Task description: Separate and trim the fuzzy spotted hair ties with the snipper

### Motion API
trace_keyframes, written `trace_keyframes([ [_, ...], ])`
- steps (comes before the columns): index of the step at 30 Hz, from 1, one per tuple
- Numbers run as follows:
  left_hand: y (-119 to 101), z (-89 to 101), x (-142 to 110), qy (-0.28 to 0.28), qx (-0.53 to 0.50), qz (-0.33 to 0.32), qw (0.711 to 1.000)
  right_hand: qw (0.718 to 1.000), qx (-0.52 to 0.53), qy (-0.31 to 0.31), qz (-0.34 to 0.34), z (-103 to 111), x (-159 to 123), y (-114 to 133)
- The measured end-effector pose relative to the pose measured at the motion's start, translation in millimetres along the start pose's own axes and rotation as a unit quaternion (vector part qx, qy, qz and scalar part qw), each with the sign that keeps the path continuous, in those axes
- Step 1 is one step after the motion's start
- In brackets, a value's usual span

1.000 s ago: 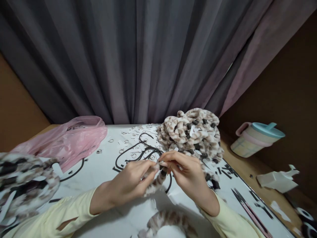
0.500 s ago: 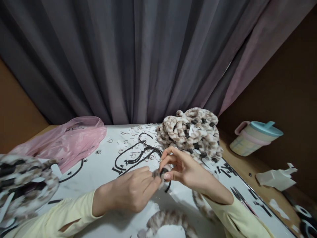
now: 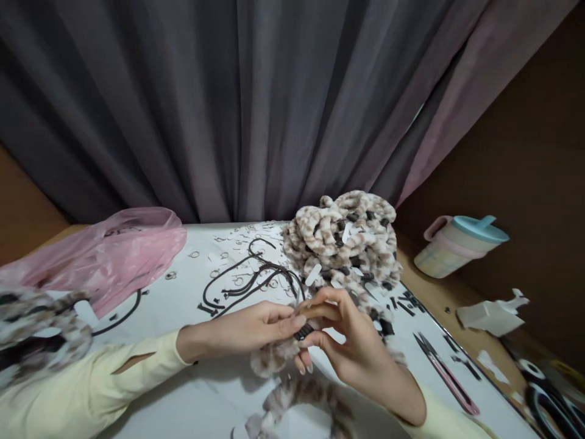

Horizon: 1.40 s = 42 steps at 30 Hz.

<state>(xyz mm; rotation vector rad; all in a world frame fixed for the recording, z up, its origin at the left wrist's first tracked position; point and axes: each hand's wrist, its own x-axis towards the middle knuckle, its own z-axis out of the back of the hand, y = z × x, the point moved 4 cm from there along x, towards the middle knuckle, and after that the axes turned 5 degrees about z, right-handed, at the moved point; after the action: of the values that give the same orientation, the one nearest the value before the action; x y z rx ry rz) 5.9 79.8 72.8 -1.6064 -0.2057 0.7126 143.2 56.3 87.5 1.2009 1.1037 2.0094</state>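
Observation:
At the table's middle, both hands are closed on a fluffy brown-and-white plush band [image 3: 269, 356] with a dark ribbed section [image 3: 302, 331] between the fingertips. My left hand [image 3: 251, 326] pinches it from the left, thumb on top. From the right, my right hand [image 3: 350, 341] grips the dark section with thumb and fingers; the exact contact is partly hidden. Just below lies another curved plush piece [image 3: 315, 390] on the white tabletop. Black cords [image 3: 256, 286] lie looped beyond the hands.
A pile of plush bands [image 3: 342, 238] with white tags stands behind. Pink-handled snips [image 3: 445, 372] and short black pieces [image 3: 404, 303] lie right. Left are a pink plastic bag [image 3: 137, 250] and more plush [image 3: 55, 335]. A lidded cup [image 3: 457, 247] and scissors [image 3: 548, 402] are far right.
The view has shifted slightly. My left hand has turned, bringing its thumb on top, and more of the plush band now hangs below it. My right hand has moved slightly right and down.

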Motion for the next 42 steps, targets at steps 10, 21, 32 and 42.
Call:
trace_keyframes([
  [10, 52.7, -26.4, 48.4, -0.042, -0.164, -0.017, 0.985, 0.992, -0.125, -0.001, -0.002, 8.1, -41.8, -45.1],
  [21, 60.9, -22.3, 50.4, -0.173, -0.116, 0.060, 0.976, 0.974, -0.225, 0.017, 0.011, 7.7, -48.2, -57.6],
  [32, 67.7, -19.2, 54.7, -0.058, -0.097, 0.074, 0.991, 0.984, -0.169, 0.053, -0.017, 5.7, -42.2, -57.0],
  [42, 65.9, -18.2, 54.0, -0.023, -0.120, 0.072, 0.990, 0.983, -0.174, 0.064, -0.015, 9.3, -40.7, -56.9],
])
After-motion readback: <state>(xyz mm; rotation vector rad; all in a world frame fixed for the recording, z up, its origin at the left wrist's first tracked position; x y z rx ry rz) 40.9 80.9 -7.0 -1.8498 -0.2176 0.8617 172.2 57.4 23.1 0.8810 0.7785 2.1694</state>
